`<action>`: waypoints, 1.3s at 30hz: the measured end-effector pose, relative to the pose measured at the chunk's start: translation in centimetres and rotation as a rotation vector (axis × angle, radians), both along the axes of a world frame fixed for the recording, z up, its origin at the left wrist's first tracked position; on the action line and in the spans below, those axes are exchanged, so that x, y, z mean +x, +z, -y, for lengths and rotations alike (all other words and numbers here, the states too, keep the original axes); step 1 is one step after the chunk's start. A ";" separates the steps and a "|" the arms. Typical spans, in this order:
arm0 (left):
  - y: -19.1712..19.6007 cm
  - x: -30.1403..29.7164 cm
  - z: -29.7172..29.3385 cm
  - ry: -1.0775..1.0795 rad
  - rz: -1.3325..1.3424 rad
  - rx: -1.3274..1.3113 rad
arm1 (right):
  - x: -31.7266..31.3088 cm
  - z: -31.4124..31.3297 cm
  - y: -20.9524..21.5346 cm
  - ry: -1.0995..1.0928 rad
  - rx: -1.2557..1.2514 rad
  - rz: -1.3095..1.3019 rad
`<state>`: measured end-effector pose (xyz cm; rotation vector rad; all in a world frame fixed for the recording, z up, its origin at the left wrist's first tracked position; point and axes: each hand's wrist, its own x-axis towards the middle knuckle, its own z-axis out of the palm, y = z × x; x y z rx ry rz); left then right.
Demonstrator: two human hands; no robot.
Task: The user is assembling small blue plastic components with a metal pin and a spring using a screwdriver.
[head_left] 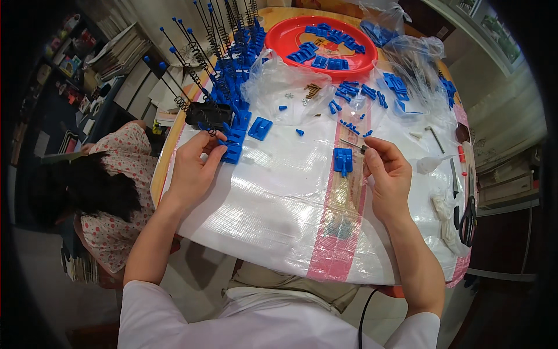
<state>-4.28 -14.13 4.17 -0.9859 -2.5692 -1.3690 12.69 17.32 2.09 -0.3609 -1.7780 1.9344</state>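
Fingers of the right hand [388,174] pinch a thin rod [351,144], its rear end hidden, near a blue block [343,158], while whether the left hand [195,163], curled beside blue plates [234,144], grips anything, I cannot tell.

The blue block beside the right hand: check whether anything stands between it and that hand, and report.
Nothing visible stands between the right hand and the blue block; only the table sheet shows there. The thin rod in the hand's grip points leftward, past the block's far edge.
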 end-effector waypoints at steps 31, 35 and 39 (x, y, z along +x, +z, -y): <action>-1.0 1.4 0.2 -0.029 -0.255 -0.187 | 0.1 -0.2 0.6 -0.034 0.054 -0.033; -1.3 1.5 -0.9 -0.043 -0.411 -0.229 | 0.1 -0.1 0.7 -0.037 0.049 -0.027; -1.2 1.4 -2.0 -0.082 -0.462 -0.281 | 0.3 0.4 0.7 -0.092 0.206 -0.087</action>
